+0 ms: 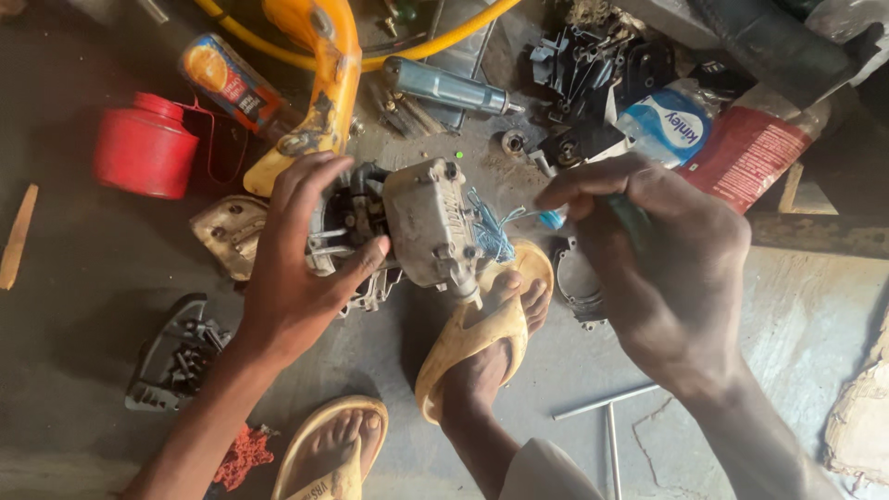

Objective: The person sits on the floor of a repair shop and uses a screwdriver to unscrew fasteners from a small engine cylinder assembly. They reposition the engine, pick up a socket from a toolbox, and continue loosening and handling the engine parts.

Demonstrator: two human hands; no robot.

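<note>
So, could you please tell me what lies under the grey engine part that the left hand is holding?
Under the grey engine part sit a foot in a yellow sandal and bare concrete floor. The left hand covers the part's left side, so anything beneath there is hidden.

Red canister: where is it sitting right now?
In the head view the red canister stands on the ground at upper left, left of the orange handle and beyond the left hand gripping the grey engine part.

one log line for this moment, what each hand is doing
left hand: grips small engine block | right hand: holds blue-tipped tool at its wires | nearby: red can, T-handle wrench
</note>
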